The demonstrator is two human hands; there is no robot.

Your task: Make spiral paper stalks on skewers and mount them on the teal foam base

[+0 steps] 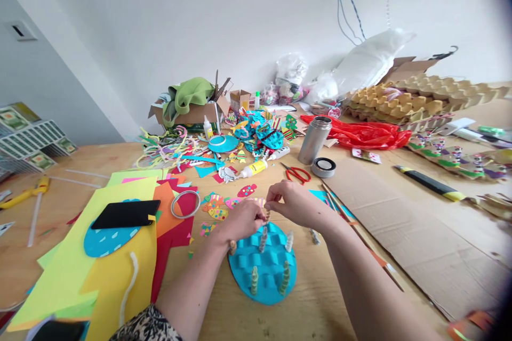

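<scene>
Both hands meet at the far edge of a blue oval paper piece (266, 295) lying on the wooden table. My left hand (246, 218) is closed in a pinch on a small tan, ridged, twisted piece (268, 216). From above, my right hand (294, 201) pinches the same piece with its fingertips. Rows of raised blue paper loops (241, 261) cover the oval. Several ridged, spiral-looking pieces stand upright among the loops, such as a greenish one (285, 278) and a greyish one (263, 240). Whether they are shells or folded paper, I cannot tell.
Paper fish (247, 191) lie beyond my hands, near orange-handled scissors (298, 173) and a glue bottle (254, 168). A metal flask (315, 141) stands behind. Coloured paper sheets (140, 192) with a black phone (124, 214) lie left; cardboard (384, 213) and a cutter (432, 184) right.
</scene>
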